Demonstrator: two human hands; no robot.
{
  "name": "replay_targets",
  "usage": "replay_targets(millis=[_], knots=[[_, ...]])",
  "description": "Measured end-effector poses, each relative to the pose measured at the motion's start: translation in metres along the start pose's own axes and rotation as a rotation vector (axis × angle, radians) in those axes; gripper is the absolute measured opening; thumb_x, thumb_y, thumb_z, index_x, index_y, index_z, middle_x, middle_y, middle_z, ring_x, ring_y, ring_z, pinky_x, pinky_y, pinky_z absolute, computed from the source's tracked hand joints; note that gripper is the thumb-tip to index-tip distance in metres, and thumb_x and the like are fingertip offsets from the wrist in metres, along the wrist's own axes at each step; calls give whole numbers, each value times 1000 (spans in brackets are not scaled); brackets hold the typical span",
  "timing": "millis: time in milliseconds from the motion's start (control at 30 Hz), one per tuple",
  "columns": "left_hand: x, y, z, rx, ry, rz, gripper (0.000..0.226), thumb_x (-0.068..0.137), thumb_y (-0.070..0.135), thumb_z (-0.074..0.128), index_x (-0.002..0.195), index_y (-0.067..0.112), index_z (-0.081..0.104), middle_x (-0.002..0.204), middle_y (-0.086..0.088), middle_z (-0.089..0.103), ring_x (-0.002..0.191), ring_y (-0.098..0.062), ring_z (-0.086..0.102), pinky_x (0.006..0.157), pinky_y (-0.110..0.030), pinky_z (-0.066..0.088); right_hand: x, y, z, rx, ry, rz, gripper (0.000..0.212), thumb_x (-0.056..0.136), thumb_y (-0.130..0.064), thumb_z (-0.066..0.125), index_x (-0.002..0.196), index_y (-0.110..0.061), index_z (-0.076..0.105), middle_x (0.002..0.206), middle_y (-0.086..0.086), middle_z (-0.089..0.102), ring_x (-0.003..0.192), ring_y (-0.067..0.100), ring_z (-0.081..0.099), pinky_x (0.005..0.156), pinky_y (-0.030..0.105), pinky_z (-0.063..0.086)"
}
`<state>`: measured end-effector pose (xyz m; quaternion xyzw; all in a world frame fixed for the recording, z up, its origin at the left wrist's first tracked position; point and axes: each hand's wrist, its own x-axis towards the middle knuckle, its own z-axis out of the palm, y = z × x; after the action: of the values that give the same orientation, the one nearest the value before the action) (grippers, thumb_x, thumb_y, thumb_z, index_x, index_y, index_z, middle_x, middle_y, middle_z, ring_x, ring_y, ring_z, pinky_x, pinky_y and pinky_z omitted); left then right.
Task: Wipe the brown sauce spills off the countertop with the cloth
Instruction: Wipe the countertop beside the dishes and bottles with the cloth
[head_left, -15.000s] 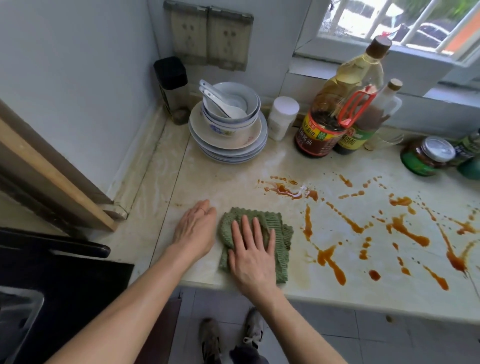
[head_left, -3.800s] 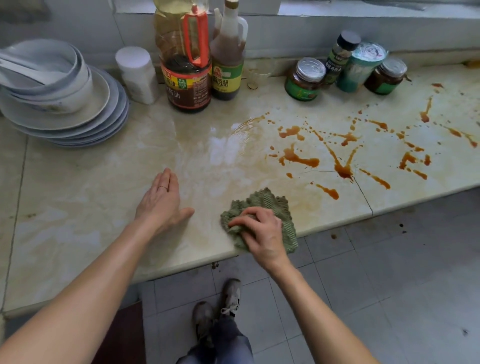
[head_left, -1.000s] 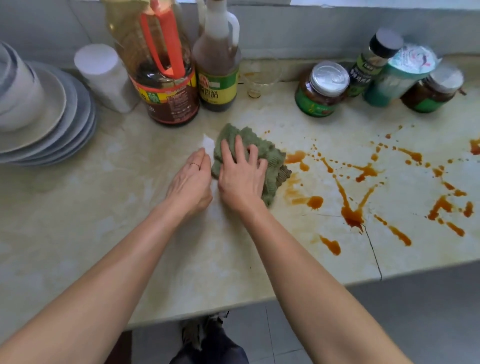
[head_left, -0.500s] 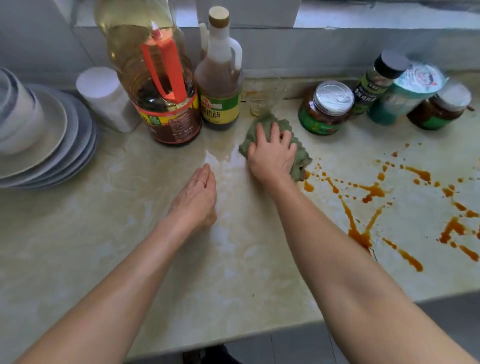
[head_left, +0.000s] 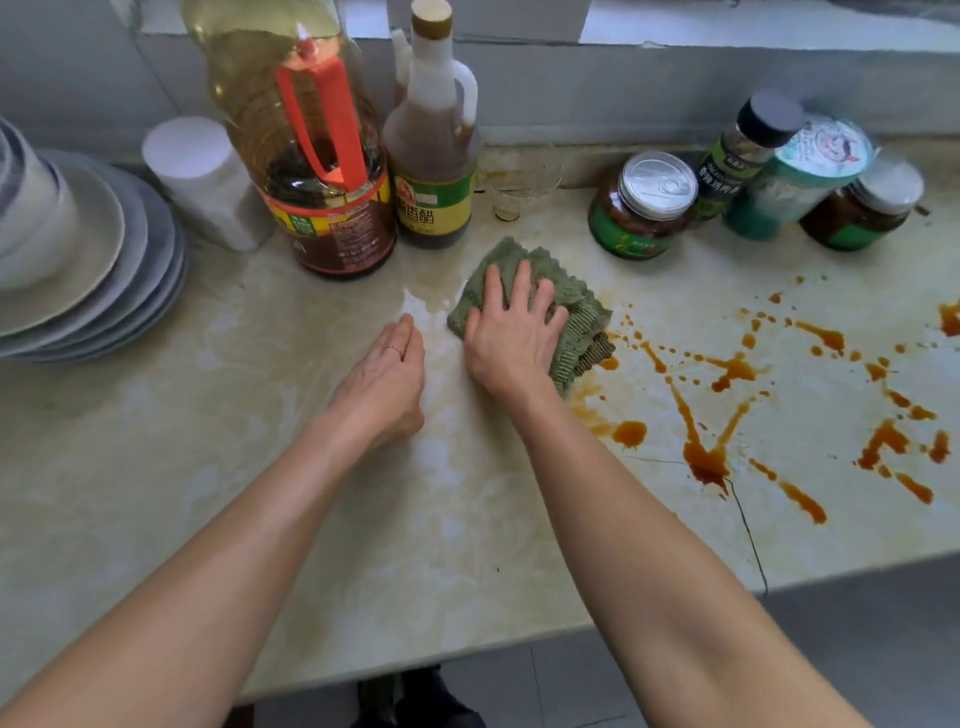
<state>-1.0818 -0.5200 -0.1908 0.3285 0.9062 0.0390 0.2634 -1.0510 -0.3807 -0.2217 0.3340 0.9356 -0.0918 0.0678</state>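
The right hand (head_left: 511, 338) lies palm-down on the green cloth (head_left: 540, 306), fingers spread and pressed flat on the fabric, not curled around it. The cloth sits bunched on the pale marbled countertop (head_left: 260, 467), at about 6 o'clock from the vinegar bottle (head_left: 434, 156) and at 8 o'clock from the green-labelled jar (head_left: 641, 208). Its lower right corner, at 4 o'clock from the hand, is stained brown and touches the nearest edge of the brown sauce spills (head_left: 706, 452), which streak and dot the counter from 3 to 5 o'clock of the cloth. The left hand (head_left: 384, 379) rests on the bare counter just beside the cloth at its 8 o'clock, fingers together and holding nothing. A large oil bottle (head_left: 306, 156) with a red handle stands at 11 o'clock from the cloth, a white container (head_left: 202, 182) beyond it, and a stack of plates (head_left: 104, 270) at the far 9 o'clock edge.
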Motion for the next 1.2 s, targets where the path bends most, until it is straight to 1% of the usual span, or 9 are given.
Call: replay_targets(millis=[100,300,367,467,533,633,833,1033,1200], knots=[[-1,0,0,-10,-18,-4,78,88,3,39,151,7,-7,159,-5,-17,147,-17,-10,117,-25,-2,-33,0,10,24,39,-20,60,101,-38,31,155,-20,13,163,10,4,147,33,6,114,54,11],[-1,-2,-2,-26,-15,12,80,86,-1,39,151,8,-6,159,-4,-16,147,-17,-10,117,-26,-2,-138,21,35,45,42,-141,60,95,-38,31,152,-19,29,160,7,23,144,30,24,108,50,28],[0,-4,-3,-42,-23,17,81,85,-2,40,152,9,-5,159,-3,-16,147,-16,-10,120,-27,0,-117,25,31,21,43,-138,59,97,-40,29,153,-24,25,162,4,17,147,27,16,111,52,22],[1,-6,-4,-49,-46,18,83,83,-2,41,152,10,-4,159,-2,-15,148,-16,-9,120,-28,1,-60,23,16,34,-35,-100,56,101,-43,24,154,-35,8,164,-1,-5,149,24,-11,116,57,-2],[1,-7,-4,-40,-54,19,84,82,0,41,152,10,-4,159,-1,-15,148,-15,-8,121,-28,1,-45,21,13,40,-68,-79,56,102,-44,22,154,-38,2,163,-2,-12,147,25,-19,114,60,-10],[0,-10,-2,-46,-17,39,82,83,1,41,152,10,-1,160,-2,-11,148,-16,-5,121,-29,4,-85,25,26,33,-24,-125,56,101,-45,22,154,-38,2,163,-2,-11,147,25,-19,114,60,-8],[-31,-15,16,-73,135,74,73,88,2,38,152,11,4,161,-2,-4,148,-17,2,120,-26,7,-182,46,52,3,69,-225,58,97,-45,27,154,-32,21,163,0,10,150,26,1,115,57,2],[-65,-2,26,-66,150,129,68,91,3,34,152,10,5,161,-3,-5,148,-16,2,117,-23,7,-101,23,29,-10,-77,-164,56,102,-49,15,153,-39,-6,161,-4,-19,146,21,-24,115,56,-13],[-74,-5,37,-46,144,151,68,91,3,34,152,6,4,160,-7,-5,148,-18,2,117,-23,4,-162,31,42,-21,-20,-293,58,99,-49,14,154,-37,0,163,-3,-11,148,22,-17,116,56,-4]])
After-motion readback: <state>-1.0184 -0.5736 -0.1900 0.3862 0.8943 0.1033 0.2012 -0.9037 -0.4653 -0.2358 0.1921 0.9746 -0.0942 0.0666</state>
